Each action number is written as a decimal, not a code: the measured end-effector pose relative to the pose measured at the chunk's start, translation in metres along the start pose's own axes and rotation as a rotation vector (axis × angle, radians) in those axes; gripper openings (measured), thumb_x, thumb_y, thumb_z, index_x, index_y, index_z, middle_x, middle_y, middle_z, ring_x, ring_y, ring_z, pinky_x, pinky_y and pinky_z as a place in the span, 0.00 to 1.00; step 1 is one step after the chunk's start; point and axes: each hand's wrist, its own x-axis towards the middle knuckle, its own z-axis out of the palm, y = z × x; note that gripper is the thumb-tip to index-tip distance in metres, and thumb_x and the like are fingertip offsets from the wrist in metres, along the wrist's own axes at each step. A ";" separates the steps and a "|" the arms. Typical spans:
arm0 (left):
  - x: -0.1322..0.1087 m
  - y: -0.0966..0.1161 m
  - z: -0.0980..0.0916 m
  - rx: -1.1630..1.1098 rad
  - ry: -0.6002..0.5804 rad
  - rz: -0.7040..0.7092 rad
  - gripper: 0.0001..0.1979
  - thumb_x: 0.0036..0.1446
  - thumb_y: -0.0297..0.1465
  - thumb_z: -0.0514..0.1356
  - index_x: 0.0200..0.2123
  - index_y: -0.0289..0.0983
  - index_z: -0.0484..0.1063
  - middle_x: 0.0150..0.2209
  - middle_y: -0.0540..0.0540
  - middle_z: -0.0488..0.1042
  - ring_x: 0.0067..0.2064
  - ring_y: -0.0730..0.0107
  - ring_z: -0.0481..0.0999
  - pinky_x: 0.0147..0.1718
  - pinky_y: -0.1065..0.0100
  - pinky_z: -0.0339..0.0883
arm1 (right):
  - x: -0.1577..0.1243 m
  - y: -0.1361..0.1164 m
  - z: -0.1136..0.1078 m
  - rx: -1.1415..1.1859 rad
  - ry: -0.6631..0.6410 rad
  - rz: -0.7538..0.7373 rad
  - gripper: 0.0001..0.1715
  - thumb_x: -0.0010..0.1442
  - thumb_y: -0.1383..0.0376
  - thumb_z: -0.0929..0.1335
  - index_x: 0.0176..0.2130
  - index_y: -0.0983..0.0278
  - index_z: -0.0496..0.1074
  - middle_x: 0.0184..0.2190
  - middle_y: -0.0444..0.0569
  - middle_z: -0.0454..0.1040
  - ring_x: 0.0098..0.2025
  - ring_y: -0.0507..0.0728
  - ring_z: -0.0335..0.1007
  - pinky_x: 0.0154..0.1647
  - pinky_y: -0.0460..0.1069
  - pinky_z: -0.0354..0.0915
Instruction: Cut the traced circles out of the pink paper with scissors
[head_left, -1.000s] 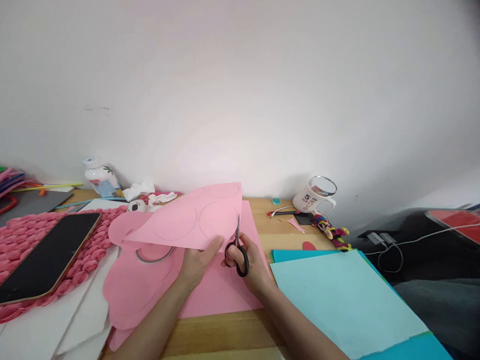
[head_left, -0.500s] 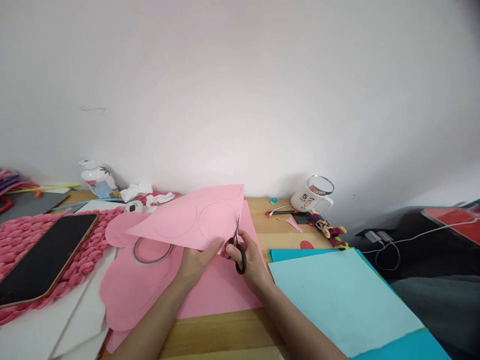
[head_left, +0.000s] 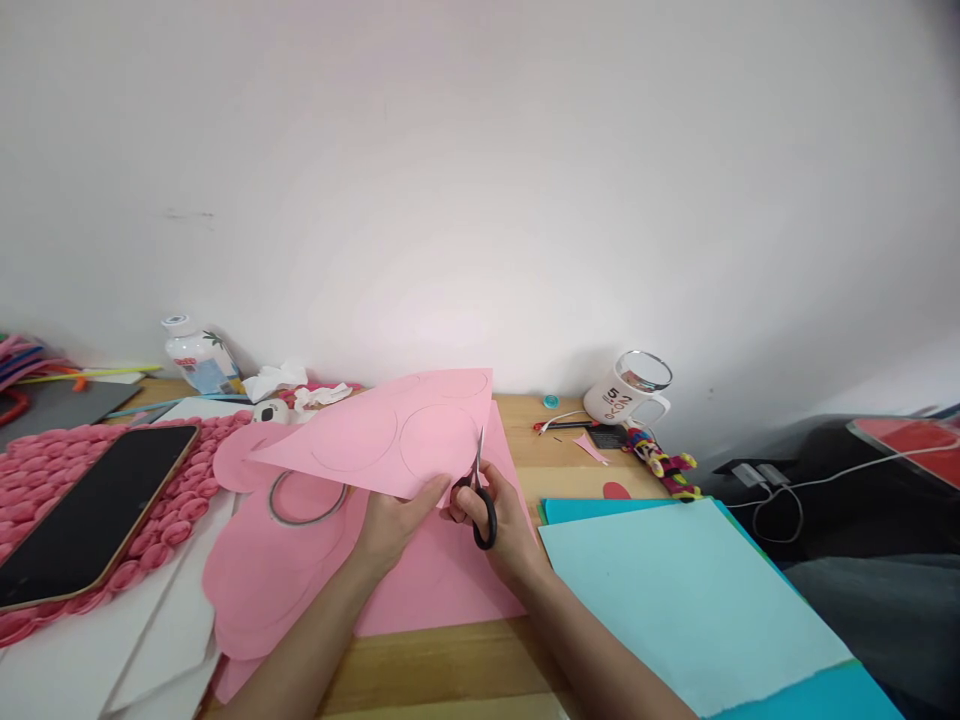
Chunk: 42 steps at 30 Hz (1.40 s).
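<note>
In the middle of the counter [head_left: 450, 670], the left hand [head_left: 391, 528] lifts a pink sheet [head_left: 375, 440] by its near edge. The thumb is on top and the fingers are under, so this grip is pinched on the paper. The sheet tilts up off the counter.

Just beside it, the right hand [head_left: 504, 522] has its fingers through the black loops of one pair of scissors [head_left: 480, 497], and its grip is closed round them. The blades point up and away and meet the sheet's right edge, next to a drawn circle. Two full drawn circles sit side by side on the sheet, and parts of two more show at its top edge.

Under the hands lies more pink paper [head_left: 420, 590], with one ring [head_left: 304, 523] on it to the left. One light blue sheet [head_left: 690, 590] lies near on the right. On the left, one dark phone [head_left: 90, 515] rests on a bumpy pink mat [head_left: 45, 465]. One white mug [head_left: 626, 392] stands far back, well apart. A strip of bare wood runs along the near edge.
</note>
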 end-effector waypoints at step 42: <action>0.004 0.004 -0.003 -0.150 0.060 -0.027 0.15 0.43 0.34 0.64 0.36 0.33 0.73 0.35 0.43 0.78 0.41 0.62 0.75 0.38 0.65 0.70 | -0.002 0.007 -0.001 0.029 -0.029 -0.003 0.17 0.54 0.64 0.67 0.43 0.65 0.62 0.16 0.35 0.61 0.19 0.48 0.55 0.25 0.48 0.64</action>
